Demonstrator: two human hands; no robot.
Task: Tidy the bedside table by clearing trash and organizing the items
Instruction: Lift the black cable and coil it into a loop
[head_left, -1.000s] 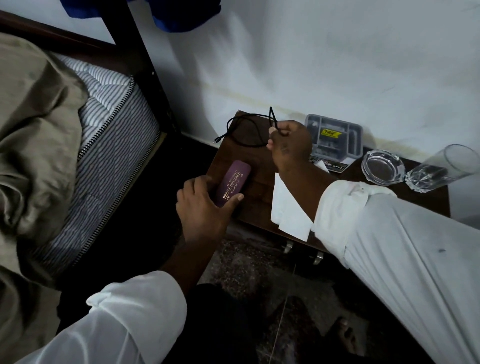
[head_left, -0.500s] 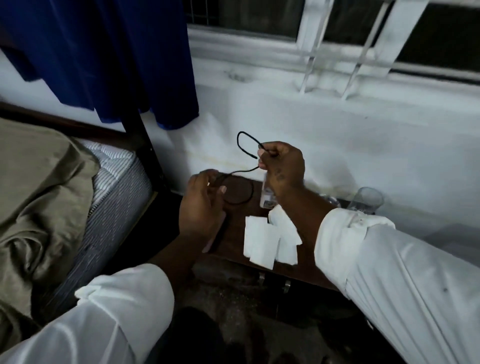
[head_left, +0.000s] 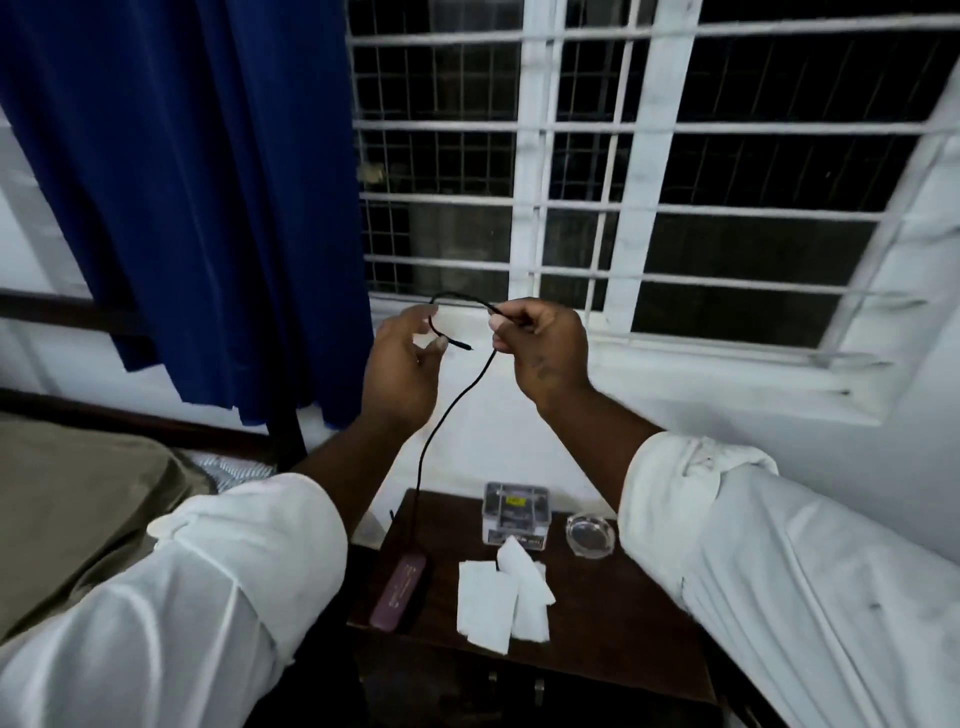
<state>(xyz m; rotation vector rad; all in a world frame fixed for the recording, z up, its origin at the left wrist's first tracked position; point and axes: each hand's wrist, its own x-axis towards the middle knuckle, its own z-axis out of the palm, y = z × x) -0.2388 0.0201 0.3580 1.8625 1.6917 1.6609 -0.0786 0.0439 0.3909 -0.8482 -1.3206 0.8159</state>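
I see both hands raised high in front of the barred white window (head_left: 623, 171), well above the dark wooden bedside table (head_left: 597, 613). My right hand (head_left: 540, 348) is closed in a fist-like pinch on the thin black cable (head_left: 457, 400), which arcs over from it to my left hand (head_left: 402, 364). Left fingers are loosely curled, thumb and forefinger nipping the cable near its plug end, the tip poking out rightward between the hands. From the right hand the cable drops in a long slack line to the table's back-left corner, beside the maroon oblong spectacle case (head_left: 400, 590). That case lies along the table's left edge, its near end close to the front edge. Flat white paper tissues (head_left: 498, 597) overlap mid-table, their lower corners near the front edge. Behind them sits a clear plastic box with a yellow label (head_left: 516, 512) close to the wall, and just right of it a clear glass ashtray (head_left: 590, 535). My right white sleeve covers the table's right side, so I cannot tell what lies there. Blue curtain (head_left: 208, 197) hangs left, bed with olive-brown sheet (head_left: 78, 519) below it; open room between the hands and tabletop.
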